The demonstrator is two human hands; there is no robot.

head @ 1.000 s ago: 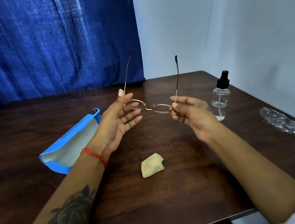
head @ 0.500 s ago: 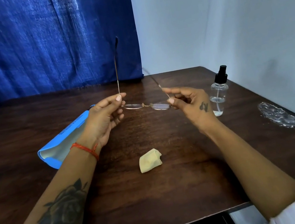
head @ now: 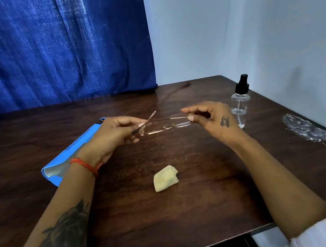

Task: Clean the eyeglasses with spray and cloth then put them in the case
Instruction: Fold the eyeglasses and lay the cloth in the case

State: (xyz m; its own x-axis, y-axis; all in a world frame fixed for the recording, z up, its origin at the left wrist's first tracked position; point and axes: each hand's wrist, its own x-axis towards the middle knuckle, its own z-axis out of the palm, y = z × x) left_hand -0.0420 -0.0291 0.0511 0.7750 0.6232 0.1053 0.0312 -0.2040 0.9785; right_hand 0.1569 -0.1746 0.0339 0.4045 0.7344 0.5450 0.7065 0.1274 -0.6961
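Observation:
Thin rose-gold rimless eyeglasses [head: 166, 127] hang above the middle of the dark wooden table [head: 132, 226], held at both ends. My left hand [head: 114, 135] pinches the left end, and one arm lies folded across the front. My right hand [head: 211, 118] pinches the right hinge. An open blue case [head: 70, 157] lies behind my left wrist, partly hidden by it. A folded pale yellow cloth [head: 165, 178] rests on the table nearer to me. A clear spray bottle [head: 240, 102] with a black pump stands just right of my right hand.
A crumpled clear plastic wrapper [head: 307, 130] lies near the table's right edge. A blue curtain [head: 46, 48] hangs behind the table and a white wall closes the right side. The table's front edge runs near my elbows.
The eyeglass arms stood upright a second ago; they have been folded down, one after the other, across the lenses. Both hands have lowered slightly and turned palm-down.

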